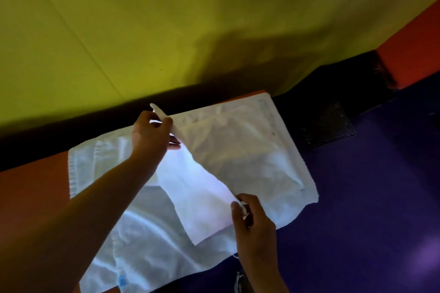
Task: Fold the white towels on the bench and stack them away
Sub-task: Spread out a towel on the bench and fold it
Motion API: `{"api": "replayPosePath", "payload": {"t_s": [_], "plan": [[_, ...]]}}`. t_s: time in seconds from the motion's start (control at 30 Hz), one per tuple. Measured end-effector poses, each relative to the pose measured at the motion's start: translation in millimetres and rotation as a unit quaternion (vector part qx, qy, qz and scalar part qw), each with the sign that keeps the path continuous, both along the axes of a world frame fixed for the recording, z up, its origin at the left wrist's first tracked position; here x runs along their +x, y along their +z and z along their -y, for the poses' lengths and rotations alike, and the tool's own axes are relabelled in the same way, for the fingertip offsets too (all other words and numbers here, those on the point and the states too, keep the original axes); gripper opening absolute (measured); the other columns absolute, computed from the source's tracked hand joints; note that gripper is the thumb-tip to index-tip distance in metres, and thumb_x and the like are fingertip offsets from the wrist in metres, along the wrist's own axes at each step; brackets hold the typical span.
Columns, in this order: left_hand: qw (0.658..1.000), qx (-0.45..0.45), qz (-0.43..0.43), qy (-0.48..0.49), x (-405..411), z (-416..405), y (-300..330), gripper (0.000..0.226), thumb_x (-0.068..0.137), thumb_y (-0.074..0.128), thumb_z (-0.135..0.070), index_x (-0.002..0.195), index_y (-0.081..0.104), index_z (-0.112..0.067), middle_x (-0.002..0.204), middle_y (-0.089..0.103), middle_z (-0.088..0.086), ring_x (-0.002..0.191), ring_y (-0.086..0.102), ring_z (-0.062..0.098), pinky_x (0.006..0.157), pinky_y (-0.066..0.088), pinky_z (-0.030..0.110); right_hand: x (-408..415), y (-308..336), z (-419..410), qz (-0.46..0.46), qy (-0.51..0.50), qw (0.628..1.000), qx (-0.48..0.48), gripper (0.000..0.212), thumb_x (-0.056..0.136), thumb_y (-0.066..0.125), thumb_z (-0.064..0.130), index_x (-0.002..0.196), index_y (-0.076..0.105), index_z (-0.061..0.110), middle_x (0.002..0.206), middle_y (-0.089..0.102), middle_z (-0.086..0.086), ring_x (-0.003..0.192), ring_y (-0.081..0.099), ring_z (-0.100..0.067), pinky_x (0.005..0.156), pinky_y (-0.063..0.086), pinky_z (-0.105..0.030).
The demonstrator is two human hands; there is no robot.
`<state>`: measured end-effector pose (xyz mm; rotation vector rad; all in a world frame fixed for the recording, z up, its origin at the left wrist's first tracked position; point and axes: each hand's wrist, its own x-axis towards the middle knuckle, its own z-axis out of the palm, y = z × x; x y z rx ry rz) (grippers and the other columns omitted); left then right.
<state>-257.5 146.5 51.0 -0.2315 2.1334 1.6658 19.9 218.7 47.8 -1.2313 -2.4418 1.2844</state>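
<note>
A small white towel hangs stretched between my two hands above the bench. My left hand pinches its far corner, raised near the wall. Its near corner is pinched by my right hand, lower and closer to me. Under it, more white towels lie spread over the orange bench; a flat one covers the right end and rumpled ones spill over the front edge.
A yellow-green wall rises right behind the bench, with a dark strip at its base. Dark purple floor lies to the right. An orange block stands at the far right.
</note>
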Motion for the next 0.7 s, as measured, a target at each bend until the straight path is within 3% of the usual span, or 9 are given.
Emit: {"api": "replayPosePath", "payload": {"t_s": [0.17,0.23,0.43,0.6,0.7], "plan": [[0.999,-0.008,-0.033,-0.001,26.5,-94.6,5.5,0.016,0.095,0.057,-0.01,0.102,0.051,0.002,0.079,0.066,0.024,0.046,0.066,0.033,0.044,0.056,0.037,24.5,-4.2,-85.7,-0.037,-0.016,0.999,-0.007,0.011,0.097,0.051,0.051,0.099,0.054,0.061,0.076,0.064,0.011,0.061,0.06,-0.011,0.047,0.043,-0.013],[0.999,-0.022,-0.046,-0.006,36.6,-128.2,3.6,0.013,0.093,0.058,-0.011,0.099,0.053,-0.001,0.078,0.067,0.023,0.048,0.067,0.033,0.044,0.056,0.036,33.9,-9.5,-118.7,-0.038,-0.018,0.999,-0.023,0.012,0.096,0.053,0.049,0.096,0.055,0.061,0.076,0.066,0.01,0.063,0.062,-0.01,0.049,0.046,-0.017],[0.995,-0.065,-0.061,-0.034,58.9,-218.8,-15.3,0.013,0.09,0.059,-0.017,0.094,0.052,-0.007,0.072,0.067,0.014,0.044,0.067,0.028,0.048,0.06,0.047,53.6,-35.9,-195.6,-0.016,-0.031,0.998,-0.043,0.009,0.097,0.056,0.041,0.095,0.059,0.049,0.073,0.064,0.01,0.062,0.061,-0.009,0.047,0.041,-0.012],[0.987,-0.113,-0.087,-0.076,71.3,-266.2,-39.5,0.011,0.093,0.06,-0.02,0.088,0.051,-0.015,0.068,0.067,0.006,0.042,0.066,0.017,0.045,0.059,0.04,61.1,-67.0,-231.9,0.028,-0.03,0.997,-0.06,0.009,0.099,0.055,0.037,0.096,0.059,0.044,0.073,0.065,0.012,0.068,0.062,-0.006,0.051,0.047,-0.019],[0.984,-0.12,-0.063,-0.12,76.7,-274.0,-54.5,0.009,0.097,0.06,-0.023,0.098,0.054,-0.017,0.074,0.069,0.005,0.05,0.069,0.016,0.055,0.062,0.038,60.3,-86.6,-244.0,0.061,-0.035,0.996,-0.056,0.008,0.1,0.051,0.038,0.1,0.057,0.043,0.077,0.066,0.013,0.07,0.063,-0.004,0.054,0.048,-0.022]]}}
